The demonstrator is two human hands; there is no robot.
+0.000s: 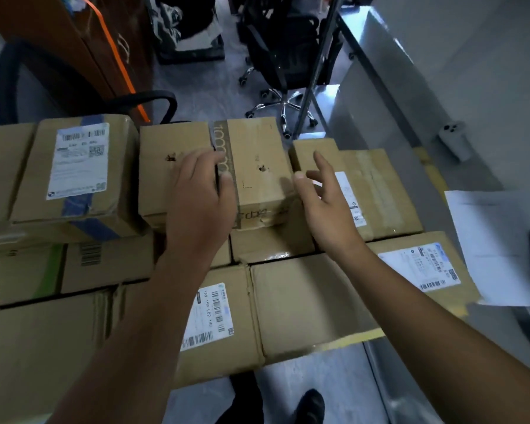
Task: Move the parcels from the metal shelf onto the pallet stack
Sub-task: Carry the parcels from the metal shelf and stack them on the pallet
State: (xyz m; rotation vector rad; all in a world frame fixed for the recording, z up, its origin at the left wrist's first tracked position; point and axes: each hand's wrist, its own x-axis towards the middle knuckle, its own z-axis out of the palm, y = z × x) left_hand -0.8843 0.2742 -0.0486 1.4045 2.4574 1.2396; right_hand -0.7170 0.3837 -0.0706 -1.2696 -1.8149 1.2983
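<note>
The left hand (201, 191) lies flat, fingers straight, on the tape-banded cardboard parcel (257, 166) at frame centre. The right hand (325, 203) hovers spread and empty just beside the parcel's right edge. The parcel sits atop the stack of brown cartons (303, 301), so this looks like setting-down. The next move probably calls for lifting both hands clear and fetching another. The card is matte, dented and boxy, with glossy tape seams.

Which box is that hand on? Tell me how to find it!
Start at the big stack of cardboard boxes. On its top layer, the middle box lies under the left hand. It alone has a dull printed band across its top and two small torn holes.
</note>
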